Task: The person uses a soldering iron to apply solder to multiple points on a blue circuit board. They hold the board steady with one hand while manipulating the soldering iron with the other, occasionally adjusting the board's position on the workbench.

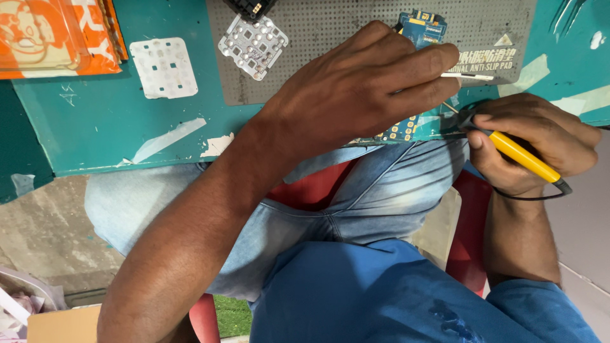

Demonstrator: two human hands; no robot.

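Observation:
My left hand (362, 89) lies over a blue circuit board (420, 26) on the grey perforated mat (318, 19) and pinches a thin white stick or wire (467, 76) between its fingertips. Part of the same or another blue board (399, 130) shows under the hand at the table edge. My right hand (534, 143) grips a yellow-handled soldering iron (524, 157), its dark tip end pointing left toward the board's lower edge. A black cord leaves the iron's rear. The iron's very tip is hidden behind my fingers.
A silver keypad dome sheet (253, 46) and a white keypad sheet (164, 67) lie on the teal table (95, 127). An orange packet (51, 35) sits at top left. A dark part (251, 7) rests at the mat's top edge. My jeans and a red seat are below.

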